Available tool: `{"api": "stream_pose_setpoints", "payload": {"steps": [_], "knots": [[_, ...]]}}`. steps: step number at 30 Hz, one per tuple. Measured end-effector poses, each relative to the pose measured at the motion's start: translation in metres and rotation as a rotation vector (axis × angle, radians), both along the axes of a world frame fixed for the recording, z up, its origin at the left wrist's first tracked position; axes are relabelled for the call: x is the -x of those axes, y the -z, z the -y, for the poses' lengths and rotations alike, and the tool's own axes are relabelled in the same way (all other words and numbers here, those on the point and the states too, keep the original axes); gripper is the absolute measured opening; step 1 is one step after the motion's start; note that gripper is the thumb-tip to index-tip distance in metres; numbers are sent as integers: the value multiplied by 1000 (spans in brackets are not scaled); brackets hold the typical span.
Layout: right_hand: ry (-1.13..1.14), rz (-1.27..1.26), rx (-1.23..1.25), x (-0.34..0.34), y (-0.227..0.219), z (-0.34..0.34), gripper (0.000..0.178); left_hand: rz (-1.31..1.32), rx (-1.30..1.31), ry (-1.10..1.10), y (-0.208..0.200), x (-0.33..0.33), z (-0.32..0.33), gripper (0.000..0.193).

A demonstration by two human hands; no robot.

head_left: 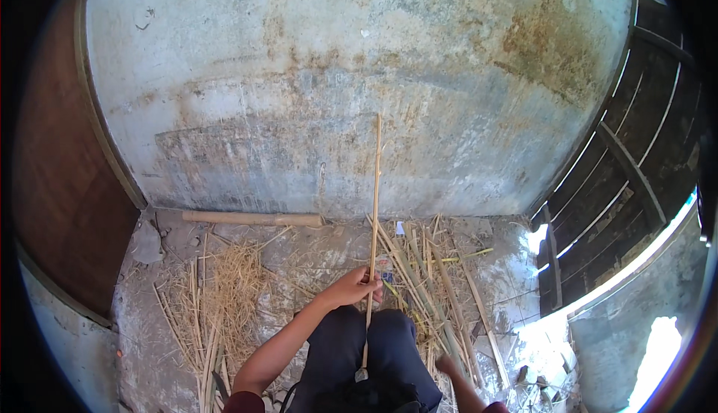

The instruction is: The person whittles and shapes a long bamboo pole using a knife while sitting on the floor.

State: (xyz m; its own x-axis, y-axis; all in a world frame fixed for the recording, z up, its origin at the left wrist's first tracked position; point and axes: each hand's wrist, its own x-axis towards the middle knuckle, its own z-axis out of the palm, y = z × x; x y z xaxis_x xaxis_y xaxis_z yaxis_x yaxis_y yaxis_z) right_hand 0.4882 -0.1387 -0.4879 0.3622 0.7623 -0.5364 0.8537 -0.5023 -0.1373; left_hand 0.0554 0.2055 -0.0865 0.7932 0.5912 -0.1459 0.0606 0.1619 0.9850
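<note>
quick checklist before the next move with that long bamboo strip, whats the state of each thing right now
1. Left hand gripping the bamboo strip: ok, fingers wrapped around it above the knees.
2. Strip upright and straight: ok, it rises in front of the wall.
3. Lower end of the strip seated: cannot tell, it ends between the legs at a small grey piece.
4. Right hand free: cannot tell, it is low beside the right leg, mostly hidden.
5. More strips within reach: ok, a pile of bamboo strips lies on the floor to the right.
</note>
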Motion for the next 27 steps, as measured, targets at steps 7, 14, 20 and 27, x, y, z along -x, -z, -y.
{"api": "stream_pose_setpoints", "payload": {"steps": [7, 14, 20, 27], "knots": [[252, -357, -33, 73, -9, 160, 30, -54, 122, -146, 8, 4, 22, 17], [512, -418, -114, 112, -42, 171, 30, 126, 168, -214, -31, 22, 51, 12], [551, -463, -155, 122, -47, 173, 31, 217, 153, -383, -78, 85, 94, 13], [558, -522, -185, 136, -63, 163, 31, 215, 56, -791, -108, 179, 94, 20]]}}
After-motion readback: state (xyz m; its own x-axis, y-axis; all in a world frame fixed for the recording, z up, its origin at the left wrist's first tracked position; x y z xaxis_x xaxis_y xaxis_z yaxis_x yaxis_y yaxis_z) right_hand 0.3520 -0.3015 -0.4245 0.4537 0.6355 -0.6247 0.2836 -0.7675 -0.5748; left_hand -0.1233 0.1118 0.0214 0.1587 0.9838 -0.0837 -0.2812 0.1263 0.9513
